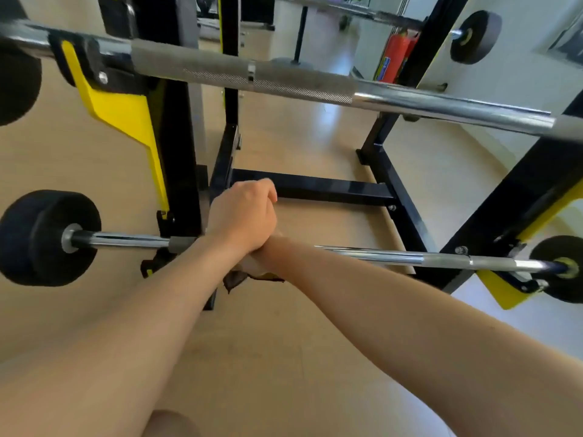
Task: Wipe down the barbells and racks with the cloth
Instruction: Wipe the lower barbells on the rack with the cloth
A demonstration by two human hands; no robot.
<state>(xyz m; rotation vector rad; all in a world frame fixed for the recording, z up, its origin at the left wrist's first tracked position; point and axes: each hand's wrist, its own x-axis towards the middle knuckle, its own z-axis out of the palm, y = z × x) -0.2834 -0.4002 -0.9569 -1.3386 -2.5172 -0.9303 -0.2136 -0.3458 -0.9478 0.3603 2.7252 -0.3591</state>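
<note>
The lower barbell (394,255) lies across the black and yellow rack (179,171), with a black plate (44,238) at its left end. My left hand (244,216) is curled into a fist just past the bar, crossed over my right wrist. What its fingers hold is hidden. My right hand (263,252) is almost wholly covered by the left wrist. A brown and tan cloth (250,272) bunches out from under it at the bar. A thicker upper barbell (284,80) crosses the view above.
The rack's black base crossbar (315,187) lies on the tan floor beyond my hands. Its right upright (504,200) carries a yellow hook (501,288). A red fire extinguisher (396,58) stands by the white wall, and another plate (473,36) hangs at the top right.
</note>
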